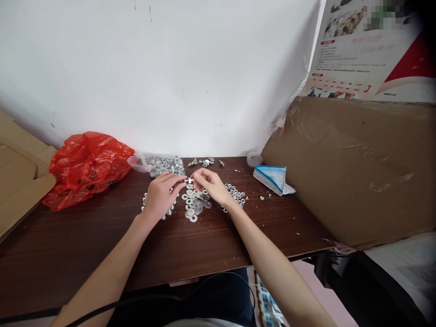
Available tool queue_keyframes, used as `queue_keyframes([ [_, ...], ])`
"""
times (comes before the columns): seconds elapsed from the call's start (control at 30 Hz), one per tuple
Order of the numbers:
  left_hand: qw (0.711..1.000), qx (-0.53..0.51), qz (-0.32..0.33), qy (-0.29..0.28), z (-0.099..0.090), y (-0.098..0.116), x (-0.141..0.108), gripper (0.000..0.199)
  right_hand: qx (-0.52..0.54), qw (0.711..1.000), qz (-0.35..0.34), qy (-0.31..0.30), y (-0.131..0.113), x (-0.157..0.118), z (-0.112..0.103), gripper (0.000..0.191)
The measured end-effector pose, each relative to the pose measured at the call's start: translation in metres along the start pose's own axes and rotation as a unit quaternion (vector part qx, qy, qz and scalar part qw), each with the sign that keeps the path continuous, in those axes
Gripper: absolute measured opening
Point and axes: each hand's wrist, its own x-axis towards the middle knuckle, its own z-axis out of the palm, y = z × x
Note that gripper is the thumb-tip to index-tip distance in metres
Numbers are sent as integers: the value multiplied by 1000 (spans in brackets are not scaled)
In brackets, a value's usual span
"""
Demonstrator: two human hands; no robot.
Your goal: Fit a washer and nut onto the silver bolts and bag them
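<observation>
Between my two hands, above the table, is a small shiny metal bolt [190, 180]. My left hand [159, 193] pinches one end of it, and the fingertips of my right hand [210, 184] close on the other end. Whether a nut or washer sits on it is too small to tell. Below lies a loose pile of flat washers [193, 218]. A group of bolts [164, 217] is partly hidden under my left hand. Beside my right wrist is a heap of nuts [236, 194], partly covered by the arm.
At the back lie several assembled bolts [206, 162]. A clear bag of metal parts [166, 165] and a red plastic bag [86, 163] are at left. A round clear lid [254, 159] and a blue-white packet [272, 178] lie right, near a cardboard sheet [340, 168]. A wall borders the table [190, 254].
</observation>
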Motion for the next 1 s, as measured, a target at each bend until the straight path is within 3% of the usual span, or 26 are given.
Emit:
queue_keyframes([
  [0.27,1000,-18,-11,-14,3,-1,-2,16,-1,1000,11,-16,-2,-1,4,22],
  [0.43,999,-37,-23,-30,4,-3,-5,28,5,1000,6,-15,3,-1,5,23],
  [0.67,999,-12,-25,-40,0,-1,-1,12,-10,999,-2,31,3,0,4,22],
  [1.0,997,-3,-50,-58,2,-4,-4,17,25,999,2,24,3,0,4,18],
])
